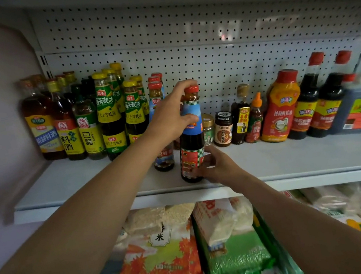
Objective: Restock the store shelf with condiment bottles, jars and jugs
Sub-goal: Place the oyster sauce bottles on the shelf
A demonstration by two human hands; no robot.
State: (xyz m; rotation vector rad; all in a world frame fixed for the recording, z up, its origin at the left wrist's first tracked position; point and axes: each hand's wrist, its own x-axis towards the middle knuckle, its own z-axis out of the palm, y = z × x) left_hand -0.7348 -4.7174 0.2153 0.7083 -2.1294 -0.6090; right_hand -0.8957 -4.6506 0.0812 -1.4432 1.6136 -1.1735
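Observation:
A dark sauce bottle (192,144) with a red cap and a blue neck label stands near the front edge of the grey shelf (87,183). My left hand (171,116) grips its neck and cap from the left. My right hand (219,166) holds its base from the right, fingers curled round the lower label. Just behind and to the left stands a matching bottle (164,157), partly hidden by my left wrist, with more red-capped ones in a row behind it.
Yellow-capped oyster sauce, vinegar and cooking wine bottles (109,115) fill the shelf's left. Small jars (222,128), an orange squeeze bottle (279,106), soy bottles and blue jugs (360,106) line the right back. A pegboard backs the shelf. Bagged rice (161,255) lies on the shelf below.

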